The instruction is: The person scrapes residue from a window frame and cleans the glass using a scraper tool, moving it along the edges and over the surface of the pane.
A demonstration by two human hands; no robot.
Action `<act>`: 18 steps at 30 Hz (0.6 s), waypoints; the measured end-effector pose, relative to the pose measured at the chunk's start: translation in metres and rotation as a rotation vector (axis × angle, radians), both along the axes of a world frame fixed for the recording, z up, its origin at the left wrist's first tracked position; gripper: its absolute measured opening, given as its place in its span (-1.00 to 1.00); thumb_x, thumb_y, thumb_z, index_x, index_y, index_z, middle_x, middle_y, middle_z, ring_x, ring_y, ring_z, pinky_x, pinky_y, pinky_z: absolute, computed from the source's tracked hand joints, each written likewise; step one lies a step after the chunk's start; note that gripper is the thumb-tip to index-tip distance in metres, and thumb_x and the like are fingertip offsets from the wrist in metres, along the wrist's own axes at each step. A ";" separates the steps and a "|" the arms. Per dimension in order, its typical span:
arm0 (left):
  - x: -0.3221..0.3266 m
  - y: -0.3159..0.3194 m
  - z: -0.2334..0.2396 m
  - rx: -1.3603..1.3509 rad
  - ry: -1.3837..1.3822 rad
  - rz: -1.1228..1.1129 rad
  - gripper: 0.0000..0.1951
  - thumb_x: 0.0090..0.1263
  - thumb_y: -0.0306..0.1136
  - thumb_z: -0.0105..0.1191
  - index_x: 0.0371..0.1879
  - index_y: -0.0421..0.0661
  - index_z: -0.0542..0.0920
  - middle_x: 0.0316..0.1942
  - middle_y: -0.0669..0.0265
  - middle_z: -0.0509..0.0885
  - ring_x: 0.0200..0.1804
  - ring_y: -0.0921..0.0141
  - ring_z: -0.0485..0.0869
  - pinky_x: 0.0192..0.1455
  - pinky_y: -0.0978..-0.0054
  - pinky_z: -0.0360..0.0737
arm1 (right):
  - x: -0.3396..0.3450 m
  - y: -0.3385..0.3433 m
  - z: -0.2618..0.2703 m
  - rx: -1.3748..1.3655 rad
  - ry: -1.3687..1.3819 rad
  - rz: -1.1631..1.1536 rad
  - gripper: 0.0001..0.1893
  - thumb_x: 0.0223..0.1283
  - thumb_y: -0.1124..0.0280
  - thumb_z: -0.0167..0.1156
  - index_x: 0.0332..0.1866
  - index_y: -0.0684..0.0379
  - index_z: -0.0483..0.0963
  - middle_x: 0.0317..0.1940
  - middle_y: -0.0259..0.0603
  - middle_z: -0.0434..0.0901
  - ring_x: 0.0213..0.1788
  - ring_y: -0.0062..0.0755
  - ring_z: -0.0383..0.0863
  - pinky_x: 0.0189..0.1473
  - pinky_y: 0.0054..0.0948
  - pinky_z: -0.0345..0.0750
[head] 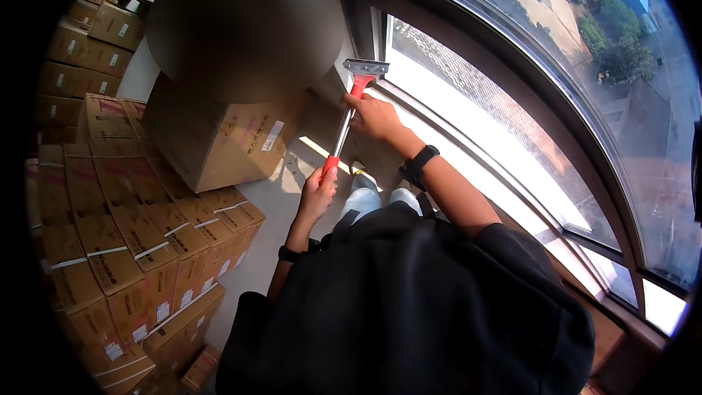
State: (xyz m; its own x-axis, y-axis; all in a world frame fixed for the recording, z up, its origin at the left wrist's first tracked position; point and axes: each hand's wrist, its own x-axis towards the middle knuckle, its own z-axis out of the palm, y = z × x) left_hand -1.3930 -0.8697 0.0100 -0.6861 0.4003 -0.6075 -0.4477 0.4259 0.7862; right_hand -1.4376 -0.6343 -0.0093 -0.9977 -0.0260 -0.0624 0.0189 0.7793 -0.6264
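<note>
A long-handled scraper (344, 126) with a metal shaft, red grips and a wide metal blade head slants up in front of me. My left hand (317, 196) is closed around the lower red grip. Higher up, my right hand (376, 115) grips the scraper just under its head, near the upper red part. The blade end lies in view beside the near corner of the window frame (378, 38); whether they touch I cannot tell. Both wrists wear black bands.
Strapped cardboard cartons (137, 219) are stacked along the left, with a larger carton (241, 142) on top. A blurred patch hides what lies above it. Window panes (493, 137) run down the right side. Below my hands are the grey floor (247, 263) and my shoes.
</note>
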 end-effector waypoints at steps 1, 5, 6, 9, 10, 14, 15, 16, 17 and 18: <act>-0.006 -0.002 0.001 0.108 -0.176 0.002 -0.63 0.50 0.03 -0.13 -0.34 -0.05 0.39 -0.72 0.42 0.36 -0.77 0.51 0.31 -0.72 0.53 0.28 | 0.000 0.000 0.004 0.017 0.015 -0.018 -0.51 -0.01 0.36 0.24 0.12 -0.07 0.35 -0.23 -0.07 0.52 -0.17 0.01 0.60 -0.20 -0.12 0.54; -0.018 -0.008 -0.017 0.384 -0.423 -0.071 -0.53 0.53 0.16 -0.31 -0.37 -0.02 0.35 -0.74 0.52 0.26 -0.81 0.64 0.16 -0.77 0.65 0.14 | 0.000 -0.003 0.021 0.054 0.112 -0.072 -0.43 -0.04 0.48 0.21 0.18 -0.10 0.33 -0.20 -0.03 0.50 -0.18 0.02 0.59 -0.22 -0.13 0.54; -0.020 -0.007 -0.024 0.408 -0.440 -0.110 -0.50 0.53 0.18 -0.35 -0.41 -0.03 0.35 -0.74 0.51 0.26 -0.80 0.63 0.18 -0.75 0.63 0.18 | 0.000 -0.004 0.024 0.051 0.126 -0.085 -0.44 -0.03 0.49 0.20 0.18 -0.10 0.33 -0.19 -0.02 0.49 -0.18 0.03 0.59 -0.21 -0.13 0.54; -0.027 0.000 -0.036 0.511 -0.391 -0.142 -0.47 0.53 0.18 -0.36 -0.48 -0.04 0.35 -0.74 0.49 0.28 -0.80 0.62 0.20 -0.72 0.62 0.22 | -0.003 -0.004 0.036 0.017 0.142 -0.107 -0.45 -0.01 0.53 0.15 0.18 -0.08 0.32 -0.16 -0.03 0.48 -0.19 0.05 0.57 -0.22 -0.12 0.53; -0.028 0.002 -0.036 0.496 -0.351 -0.112 -0.48 0.53 0.14 -0.30 -0.53 -0.05 0.35 -0.74 0.47 0.30 -0.78 0.60 0.25 -0.71 0.61 0.23 | -0.004 -0.003 0.038 0.013 0.143 -0.104 -0.46 -0.01 0.53 0.15 0.17 -0.07 0.32 -0.16 -0.04 0.49 -0.20 0.05 0.57 -0.22 -0.11 0.52; -0.030 0.008 -0.038 0.254 -0.024 -0.002 -0.59 0.49 0.01 -0.07 -0.50 -0.06 0.39 -0.77 0.38 0.40 -0.74 0.42 0.42 -0.66 0.46 0.34 | -0.009 0.005 0.054 -0.038 0.205 -0.053 -0.51 0.01 0.53 0.16 0.13 -0.02 0.33 -0.23 -0.08 0.51 -0.22 0.01 0.57 -0.25 -0.12 0.50; -0.029 0.011 -0.036 0.118 0.268 -0.041 -0.61 0.47 0.00 -0.03 -0.49 -0.06 0.41 -0.72 0.31 0.46 -0.70 0.32 0.48 -0.63 0.38 0.38 | -0.008 0.009 0.054 -0.041 0.175 -0.065 -0.50 0.01 0.51 0.18 0.13 -0.02 0.32 -0.21 -0.08 0.51 -0.21 0.00 0.58 -0.25 -0.13 0.51; -0.028 0.013 -0.026 -0.026 0.560 -0.073 -0.62 0.45 0.00 0.00 -0.47 -0.07 0.42 -0.68 0.25 0.53 -0.65 0.22 0.53 -0.60 0.30 0.41 | -0.008 0.012 0.054 -0.049 0.147 -0.070 -0.50 0.00 0.49 0.19 0.13 -0.03 0.31 -0.19 -0.08 0.51 -0.19 0.00 0.58 -0.24 -0.14 0.52; -0.027 0.015 -0.014 -0.174 0.849 -0.103 -0.63 0.42 -0.01 0.03 -0.45 -0.07 0.44 -0.63 0.18 0.59 -0.60 0.11 0.59 -0.56 0.22 0.45 | -0.008 0.014 0.054 -0.055 0.118 -0.076 -0.49 0.00 0.48 0.20 0.13 -0.03 0.30 -0.18 -0.09 0.51 -0.18 -0.01 0.58 -0.24 -0.15 0.53; -0.028 0.014 0.006 -0.279 0.811 -0.135 -0.67 0.36 -0.02 0.10 -0.37 -0.07 0.47 -0.47 0.09 0.66 -0.42 -0.04 0.62 -0.46 0.05 0.47 | -0.006 0.016 0.051 -0.051 0.123 -0.094 -0.52 0.03 0.44 0.21 0.11 -0.03 0.29 -0.22 -0.11 0.54 -0.18 -0.01 0.59 -0.25 -0.15 0.52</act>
